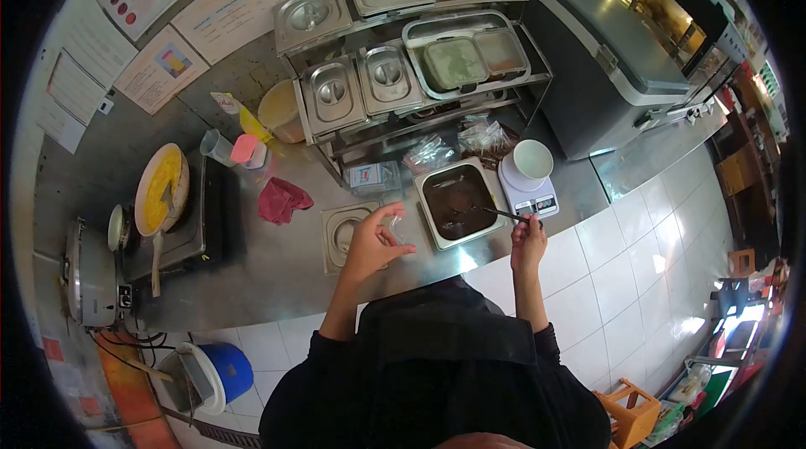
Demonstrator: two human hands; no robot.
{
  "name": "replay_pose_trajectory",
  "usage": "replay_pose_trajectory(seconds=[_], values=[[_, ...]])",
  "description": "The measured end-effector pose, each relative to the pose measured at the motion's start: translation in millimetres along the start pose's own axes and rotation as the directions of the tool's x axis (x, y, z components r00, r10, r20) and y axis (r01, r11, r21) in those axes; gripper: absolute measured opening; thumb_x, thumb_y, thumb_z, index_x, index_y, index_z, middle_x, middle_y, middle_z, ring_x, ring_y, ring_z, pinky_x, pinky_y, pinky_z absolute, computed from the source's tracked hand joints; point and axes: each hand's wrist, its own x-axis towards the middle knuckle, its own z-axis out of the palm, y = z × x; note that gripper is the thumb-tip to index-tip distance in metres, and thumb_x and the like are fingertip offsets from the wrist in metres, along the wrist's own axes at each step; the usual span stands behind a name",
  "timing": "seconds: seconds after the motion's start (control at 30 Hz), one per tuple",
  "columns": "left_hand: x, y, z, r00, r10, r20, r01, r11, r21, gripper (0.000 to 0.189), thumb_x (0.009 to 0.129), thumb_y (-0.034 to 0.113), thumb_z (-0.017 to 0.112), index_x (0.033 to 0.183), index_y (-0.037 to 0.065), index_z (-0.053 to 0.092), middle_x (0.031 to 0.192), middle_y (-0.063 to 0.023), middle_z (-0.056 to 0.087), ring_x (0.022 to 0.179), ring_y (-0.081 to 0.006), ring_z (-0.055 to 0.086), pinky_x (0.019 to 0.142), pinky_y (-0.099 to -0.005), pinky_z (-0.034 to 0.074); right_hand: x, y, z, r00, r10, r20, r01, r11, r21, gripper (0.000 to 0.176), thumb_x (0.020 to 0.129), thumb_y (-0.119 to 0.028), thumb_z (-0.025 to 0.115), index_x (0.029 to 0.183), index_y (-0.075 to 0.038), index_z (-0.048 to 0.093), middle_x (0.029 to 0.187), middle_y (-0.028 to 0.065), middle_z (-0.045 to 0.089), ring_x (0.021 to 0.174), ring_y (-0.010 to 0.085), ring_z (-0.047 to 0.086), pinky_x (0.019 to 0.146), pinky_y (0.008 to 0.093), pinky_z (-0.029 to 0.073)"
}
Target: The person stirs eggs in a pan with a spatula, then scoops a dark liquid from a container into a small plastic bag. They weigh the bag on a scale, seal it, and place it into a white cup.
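Note:
Over the front edge of the steel counter, my left hand (375, 243) is curved with thumb and fingers around a small clear plastic piece (397, 229), seemingly a bag or cup. My right hand (528, 243) grips the black handle of a utensil (504, 214), whose far end reaches into a square steel pan (430, 229) of dark brown contents. Behind my right hand, a white bowl (532, 162) sits on a white digital scale (546, 202). Left of the pan, a smaller steel container (329, 258) is set at the counter, partly hidden by my left hand.
A rack (336, 143) of lidded steel pans stands behind. Clear plastic packets (430, 154) lie below it. At left are a red cloth (284, 201) and a frying pan (158, 189) on a stove. A large grey box (588, 71) stands at the right.

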Motion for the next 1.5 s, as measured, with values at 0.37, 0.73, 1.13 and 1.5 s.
replay_pose_trajectory(seconds=[0.37, 0.73, 1.13, 1.5], values=[[93, 9, 30, 0.988, 0.157, 0.003, -0.150, 0.937, 0.316, 0.066, 0.052, 0.014, 0.087, 0.112, 0.006, 0.060, 0.105, -0.0093, 0.066, 0.079, -0.0178, 0.064, 0.072, -0.0279, 0.049, 4, -67, 56, 0.990, -0.089, 0.114, 0.079, 0.993, 0.087, 0.018, 0.092, -0.019, 0.059, 0.090, -0.001, 0.058, 0.073, 0.0022, 0.057, 0.059, 0.0074, 0.052, 0.051, 0.0177, 0.043], [127, 24, 75, 0.974, 0.109, 0.198, -0.094, 0.992, -0.083, 0.062, 0.057, 0.016, 0.089, 0.108, -0.002, 0.059, 0.097, -0.0058, 0.063, 0.055, -0.0026, 0.051, 0.048, -0.0180, 0.041, -15, -95, 88, 0.915, -0.372, 0.154, 0.360, 0.927, 0.100, 0.020, 0.094, -0.023, 0.057, 0.088, -0.004, 0.058, 0.071, 0.0028, 0.057, 0.055, 0.0080, 0.051, 0.045, 0.0194, 0.037], [120, 54, 70, 0.963, 0.197, 0.185, -0.153, 0.962, -0.226, 0.061, 0.057, 0.012, 0.089, 0.108, -0.002, 0.059, 0.104, -0.0043, 0.062, 0.057, -0.0015, 0.048, 0.053, -0.0165, 0.041, -55, -110, 100, 0.619, -0.719, 0.314, 0.757, 0.653, 0.002, 0.025, 0.098, -0.021, 0.050, 0.088, 0.001, 0.057, 0.065, 0.0069, 0.055, 0.054, 0.0121, 0.051, 0.048, 0.0210, 0.039], [113, 60, 66, 0.955, 0.205, 0.214, -0.150, 0.957, -0.249, 0.052, 0.058, 0.011, 0.089, 0.102, 0.002, 0.062, 0.098, -0.0009, 0.063, 0.057, -0.0009, 0.047, 0.051, -0.0158, 0.039, -77, -133, 102, 0.019, -0.696, 0.718, 1.000, 0.021, -0.006, 0.026, 0.097, -0.016, 0.047, 0.085, 0.004, 0.057, 0.063, 0.0097, 0.056, 0.051, 0.0154, 0.053, 0.051, 0.0249, 0.043]])
